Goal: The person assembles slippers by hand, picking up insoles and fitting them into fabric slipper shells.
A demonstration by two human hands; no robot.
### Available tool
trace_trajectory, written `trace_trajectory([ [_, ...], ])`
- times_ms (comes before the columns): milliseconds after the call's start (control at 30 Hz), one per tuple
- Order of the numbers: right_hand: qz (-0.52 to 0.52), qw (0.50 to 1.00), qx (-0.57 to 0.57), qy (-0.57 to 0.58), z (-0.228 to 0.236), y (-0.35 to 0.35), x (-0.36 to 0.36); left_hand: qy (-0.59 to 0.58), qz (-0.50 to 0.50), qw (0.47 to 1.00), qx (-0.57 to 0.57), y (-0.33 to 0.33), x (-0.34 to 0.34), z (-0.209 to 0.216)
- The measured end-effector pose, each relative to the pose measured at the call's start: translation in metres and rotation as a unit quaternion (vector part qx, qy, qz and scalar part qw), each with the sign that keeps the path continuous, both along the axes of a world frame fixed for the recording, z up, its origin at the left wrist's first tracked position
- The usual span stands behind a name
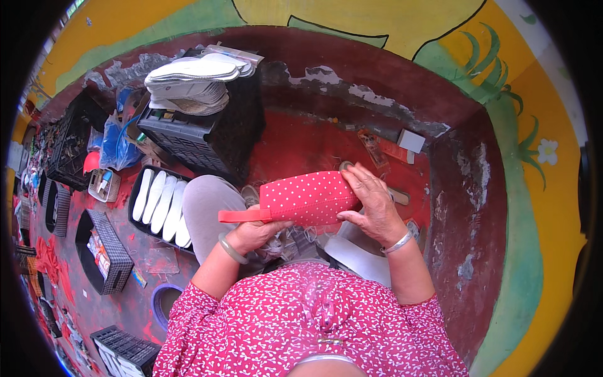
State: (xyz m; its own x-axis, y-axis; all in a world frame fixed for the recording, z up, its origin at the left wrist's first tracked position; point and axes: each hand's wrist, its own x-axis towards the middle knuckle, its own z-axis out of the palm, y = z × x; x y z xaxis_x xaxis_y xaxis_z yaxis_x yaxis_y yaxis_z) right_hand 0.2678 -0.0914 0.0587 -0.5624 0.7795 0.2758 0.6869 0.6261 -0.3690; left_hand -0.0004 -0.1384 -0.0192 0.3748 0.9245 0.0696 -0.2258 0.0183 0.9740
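Between my two hands is a red cloth shoe upper (308,198) with small white dots. A plain red strap (245,216) sticks out from its left end. My left hand (256,235) is closed on the lower left edge, beside the strap, with its fingers partly hidden under the cloth. My right hand (372,204) wraps round the right end, fingers over the top and thumb at the lower edge. The upper is held level above my lap. Its underside is hidden from view.
A stack of white insoles (188,78) lies on a black crate (207,135) ahead. More white soles stand in a black bin (134,200) left of my knee. A checked box (116,257) and a purple-rimmed basin (157,301) are farther left. A dark red wall (465,207) rises at right.
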Motion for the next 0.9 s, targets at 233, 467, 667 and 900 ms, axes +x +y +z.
trace_trajectory([
  [233,0.106,0.992,0.002,0.076,-0.002,0.005,0.006,-0.069,0.082,0.985,-0.134,0.0,-0.007,0.004],
  [467,0.041,0.911,-0.265,0.314,-0.032,0.009,0.023,-0.108,-0.056,0.983,-0.135,0.004,-0.025,0.022],
  [667,-0.033,0.647,-0.574,0.501,-0.051,0.0,0.012,0.054,-0.076,0.994,0.051,0.017,-0.019,0.029],
  [900,-0.053,0.673,-0.56,0.481,-0.054,-0.004,0.01,0.03,-0.061,0.996,0.061,0.024,-0.009,0.041],
])
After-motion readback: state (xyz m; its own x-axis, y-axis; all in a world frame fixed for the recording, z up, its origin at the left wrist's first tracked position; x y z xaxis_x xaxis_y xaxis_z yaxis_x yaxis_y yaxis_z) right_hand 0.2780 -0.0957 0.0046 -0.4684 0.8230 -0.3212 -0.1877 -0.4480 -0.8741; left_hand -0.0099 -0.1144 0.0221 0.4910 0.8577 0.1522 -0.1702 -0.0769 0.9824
